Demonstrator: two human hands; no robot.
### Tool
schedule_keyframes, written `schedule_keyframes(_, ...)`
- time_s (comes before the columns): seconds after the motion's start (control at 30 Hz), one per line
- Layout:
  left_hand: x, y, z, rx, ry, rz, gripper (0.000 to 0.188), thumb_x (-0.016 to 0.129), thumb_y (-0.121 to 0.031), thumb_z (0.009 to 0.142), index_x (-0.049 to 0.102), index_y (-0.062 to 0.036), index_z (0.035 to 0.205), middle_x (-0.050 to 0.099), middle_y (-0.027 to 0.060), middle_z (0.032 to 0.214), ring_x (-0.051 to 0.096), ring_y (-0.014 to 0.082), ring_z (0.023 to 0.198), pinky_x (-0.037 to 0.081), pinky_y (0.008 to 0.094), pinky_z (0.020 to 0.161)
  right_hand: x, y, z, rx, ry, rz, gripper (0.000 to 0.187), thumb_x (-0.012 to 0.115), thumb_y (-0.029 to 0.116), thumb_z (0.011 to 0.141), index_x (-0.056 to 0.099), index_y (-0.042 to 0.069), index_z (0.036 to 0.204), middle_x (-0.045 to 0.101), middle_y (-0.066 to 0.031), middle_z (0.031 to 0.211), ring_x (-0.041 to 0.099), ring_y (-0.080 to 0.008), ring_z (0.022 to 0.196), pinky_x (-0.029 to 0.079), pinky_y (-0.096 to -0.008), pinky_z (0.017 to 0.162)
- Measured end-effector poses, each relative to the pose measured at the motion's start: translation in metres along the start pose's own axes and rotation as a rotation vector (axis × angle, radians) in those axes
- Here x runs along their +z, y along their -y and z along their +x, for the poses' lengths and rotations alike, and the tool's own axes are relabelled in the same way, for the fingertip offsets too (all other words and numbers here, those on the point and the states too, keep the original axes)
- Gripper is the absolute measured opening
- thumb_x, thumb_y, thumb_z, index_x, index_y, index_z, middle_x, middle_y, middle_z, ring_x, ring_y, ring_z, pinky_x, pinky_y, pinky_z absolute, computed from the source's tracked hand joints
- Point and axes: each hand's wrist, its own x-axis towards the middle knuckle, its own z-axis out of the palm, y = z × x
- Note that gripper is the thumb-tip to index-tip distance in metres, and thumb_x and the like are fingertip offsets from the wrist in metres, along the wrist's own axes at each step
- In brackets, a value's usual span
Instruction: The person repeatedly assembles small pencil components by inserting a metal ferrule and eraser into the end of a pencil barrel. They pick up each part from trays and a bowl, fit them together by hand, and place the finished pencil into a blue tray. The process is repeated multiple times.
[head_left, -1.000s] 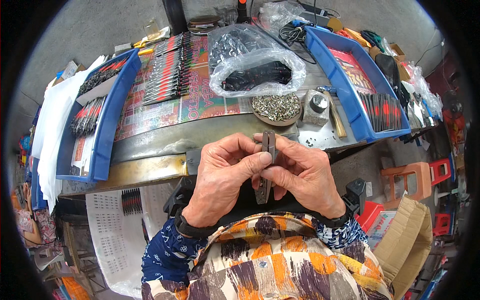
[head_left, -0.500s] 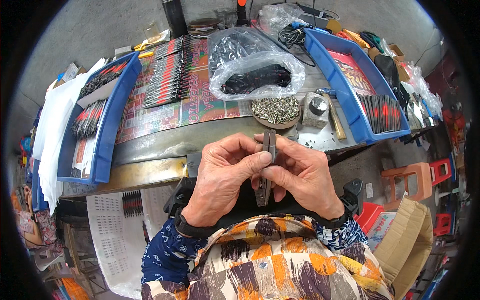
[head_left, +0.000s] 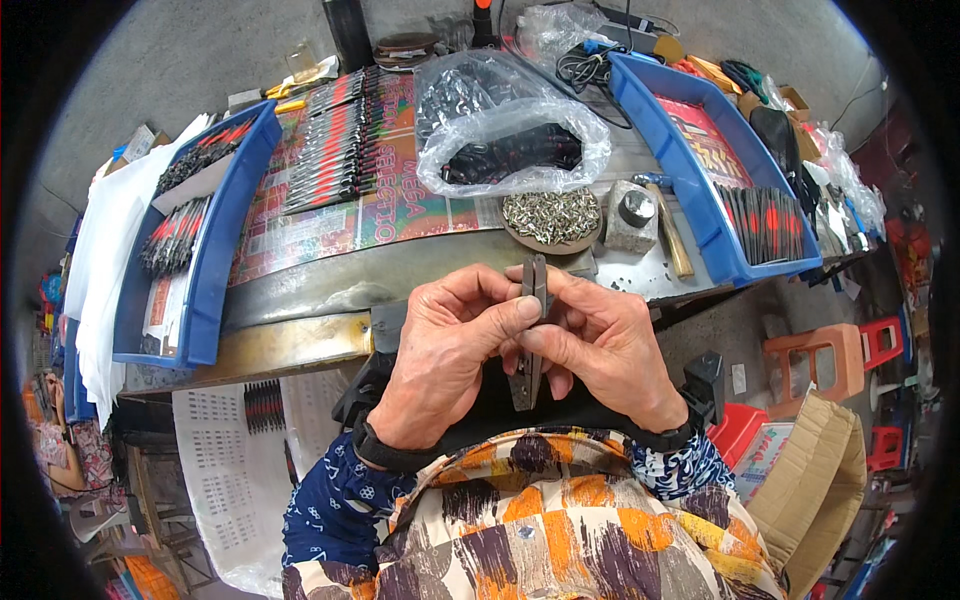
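Observation:
Between my hands, upright in front of my chest, is a slim dark grey two-part metal piece (head_left: pixel 525 385) whose two long halves lie side by side. My left hand (head_left: pixel 445 345) pinches its upper part, the thumb lying across the front. My right hand (head_left: pixel 612 345) grips it from the other side, thumb just below the left one and fingers curled behind. Both thumbs cover its middle. At its upper end the halves stand slightly apart. Just beyond my fingertips, a round dish (head_left: pixel 556 248) holds a heap of small shiny metal fasteners (head_left: pixel 552 217).
A clear plastic bag (head_left: pixel 515 180) of dark parts lies behind the dish. Right of it are a metal block (head_left: pixel 630 236), a hammer (head_left: pixel 675 240) and a blue bin (head_left: pixel 735 262). Black-and-red pieces (head_left: pixel 330 160) lie in rows near the left blue bin (head_left: pixel 205 335). A white basket (head_left: pixel 225 480) stands below.
The upper ends of the metal piece's two halves have parted slightly. Both hands keep nearly the same place and grip.

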Motion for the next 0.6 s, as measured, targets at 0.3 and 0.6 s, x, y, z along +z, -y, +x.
schedule_keyframes(0.3,0.005,-0.024,0.015,0.176,0.055,0.066,0.008,0.071,-0.008,0.087,0.066,-0.0018,0.089,0.068,0.0034,0.083,0.059,0.0065,0.065,0.046,0.0196,0.053,-0.004,0.017,0.022,-0.146,0.019,-0.033,0.042,0.064,0.006,0.092,0.054,0.000,0.132,0.069,-0.0056,0.086,0.062,-0.0065,0.066,0.046,-0.0171,0.047)
schedule_keyframes(0.6,0.021,-0.078,0.046,0.391,0.121,0.276,0.009,0.069,-0.010,0.089,0.067,-0.0030,0.094,0.067,0.0027,0.081,0.060,0.0077,0.064,0.048,0.0212,0.055,-0.012,0.057,0.063,-0.410,-0.029,-0.162,0.039,0.067,0.009,0.090,0.060,0.003,0.128,0.066,-0.0029,0.076,0.054,-0.0039,0.052,0.044,-0.0174,0.044)
